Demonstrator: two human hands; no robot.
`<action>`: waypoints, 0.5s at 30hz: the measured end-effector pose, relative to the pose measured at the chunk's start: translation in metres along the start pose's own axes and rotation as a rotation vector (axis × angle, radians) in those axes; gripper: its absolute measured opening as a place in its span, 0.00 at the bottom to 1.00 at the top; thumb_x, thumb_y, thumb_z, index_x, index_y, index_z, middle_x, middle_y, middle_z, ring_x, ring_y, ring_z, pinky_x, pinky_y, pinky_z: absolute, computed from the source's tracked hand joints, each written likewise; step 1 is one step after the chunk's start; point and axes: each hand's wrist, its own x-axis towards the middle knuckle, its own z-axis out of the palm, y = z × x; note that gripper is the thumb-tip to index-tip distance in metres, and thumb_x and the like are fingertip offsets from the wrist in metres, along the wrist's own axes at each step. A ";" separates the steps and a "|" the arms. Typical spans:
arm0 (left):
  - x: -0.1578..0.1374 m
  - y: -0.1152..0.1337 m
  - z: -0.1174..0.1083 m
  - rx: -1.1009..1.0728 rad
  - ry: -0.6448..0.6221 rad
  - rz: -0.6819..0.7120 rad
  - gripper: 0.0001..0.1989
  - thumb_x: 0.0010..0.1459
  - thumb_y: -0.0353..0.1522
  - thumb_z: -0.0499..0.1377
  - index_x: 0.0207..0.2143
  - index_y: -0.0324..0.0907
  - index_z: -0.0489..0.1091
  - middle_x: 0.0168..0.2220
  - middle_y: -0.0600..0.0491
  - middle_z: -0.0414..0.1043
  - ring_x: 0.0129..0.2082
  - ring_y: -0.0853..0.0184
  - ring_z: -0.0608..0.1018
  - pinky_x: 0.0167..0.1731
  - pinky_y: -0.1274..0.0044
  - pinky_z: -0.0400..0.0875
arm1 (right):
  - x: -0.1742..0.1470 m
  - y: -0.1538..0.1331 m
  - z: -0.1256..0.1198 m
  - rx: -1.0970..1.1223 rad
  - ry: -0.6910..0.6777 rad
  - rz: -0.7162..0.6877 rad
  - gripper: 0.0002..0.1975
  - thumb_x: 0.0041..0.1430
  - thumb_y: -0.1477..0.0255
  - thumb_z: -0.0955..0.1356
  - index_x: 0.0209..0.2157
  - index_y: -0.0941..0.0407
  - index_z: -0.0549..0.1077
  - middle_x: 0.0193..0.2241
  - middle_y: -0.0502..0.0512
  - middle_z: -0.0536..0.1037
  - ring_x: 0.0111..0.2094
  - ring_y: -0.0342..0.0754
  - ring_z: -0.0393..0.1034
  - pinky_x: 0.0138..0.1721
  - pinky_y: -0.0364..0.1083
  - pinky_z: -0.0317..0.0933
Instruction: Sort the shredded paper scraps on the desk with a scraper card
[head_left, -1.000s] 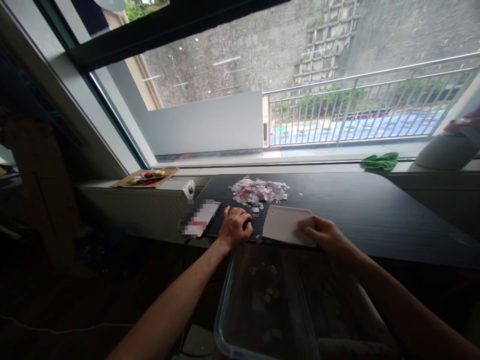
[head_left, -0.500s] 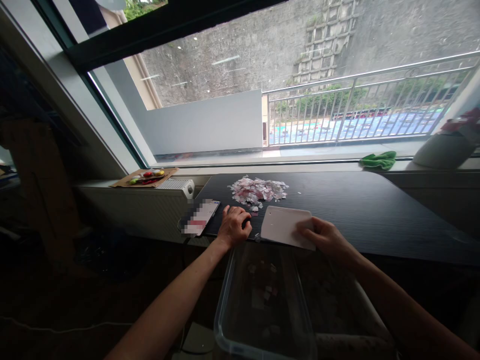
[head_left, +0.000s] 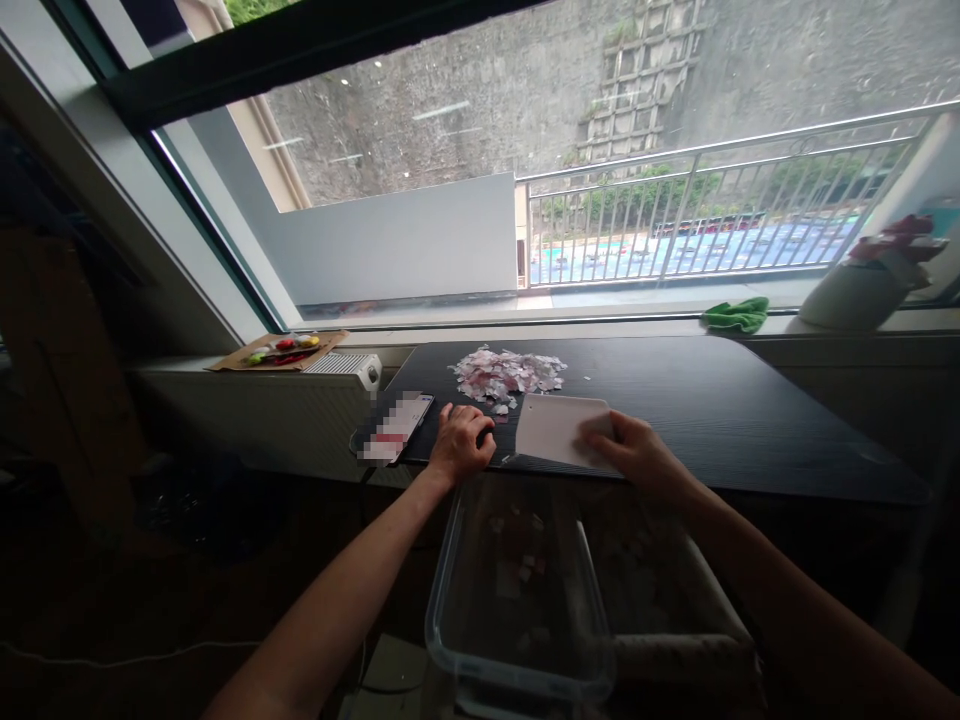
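Note:
My right hand grips the right side of a flat white plastic scraper with a small hole in one corner. The scraper lies low over the front edge of the black table. Beside it, my left hand rests on the table's edge with fingers curled in; what they hold, if anything, is hidden. Just beyond both hands is a heap of white and pinkish paper scraps. Below the edge stands a clear plastic bin with some scraps inside.
A phone, partly blurred out, lies left of my left hand. Small colourful items on cardboard sit by the radiator. A green cloth and a whitish vase-like container stand on the sill. Another container adjoins the bin.
The view has shifted slightly, so most things sit a little further left and up. Both hands and the scraper keep nearly the same places on the table.

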 end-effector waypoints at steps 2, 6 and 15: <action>-0.001 0.000 0.000 0.000 0.002 0.001 0.08 0.53 0.30 0.55 0.34 0.44 0.73 0.37 0.51 0.73 0.43 0.61 0.73 0.60 0.59 0.53 | 0.000 0.004 -0.003 0.006 -0.008 0.008 0.16 0.40 0.60 0.74 0.28 0.57 0.75 0.23 0.51 0.77 0.24 0.46 0.70 0.26 0.44 0.65; 0.000 0.000 0.000 0.014 -0.011 -0.007 0.13 0.53 0.30 0.55 0.42 0.43 0.71 0.42 0.49 0.72 0.48 0.59 0.71 0.60 0.58 0.51 | 0.012 0.012 -0.001 0.064 -0.012 -0.008 0.17 0.42 0.60 0.73 0.31 0.57 0.75 0.28 0.55 0.80 0.29 0.49 0.73 0.31 0.47 0.68; 0.002 0.000 -0.001 0.020 -0.060 -0.042 0.15 0.54 0.32 0.57 0.45 0.44 0.70 0.47 0.48 0.69 0.53 0.57 0.68 0.60 0.54 0.49 | 0.051 0.006 0.016 -0.228 0.117 -0.177 0.08 0.48 0.65 0.69 0.27 0.56 0.74 0.23 0.52 0.77 0.25 0.47 0.71 0.26 0.44 0.64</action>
